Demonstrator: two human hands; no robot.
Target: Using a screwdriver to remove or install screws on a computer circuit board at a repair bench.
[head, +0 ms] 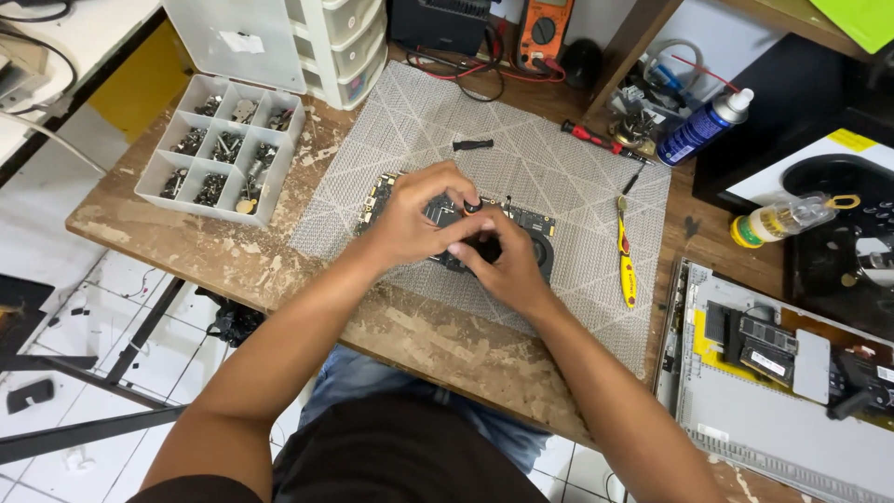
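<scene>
Both hands, left hand (419,216) and right hand (503,261), pinch narrowly onto the dark circuit board with round fan (521,224); a slip could crack it against the counter (419,335).

Blue spray can (703,128) and yellow-capped bottle (780,220) lie right; orange multimeter (545,25) behind.

Both hands rest on a dark circuit board (535,222) lying on a grey woven mat (559,168) on the bench (419,335). Left hand (414,219) and right hand (498,261) touch, apparently pinching a small part. A yellow-handled tool (626,261) lies to the right.
</scene>
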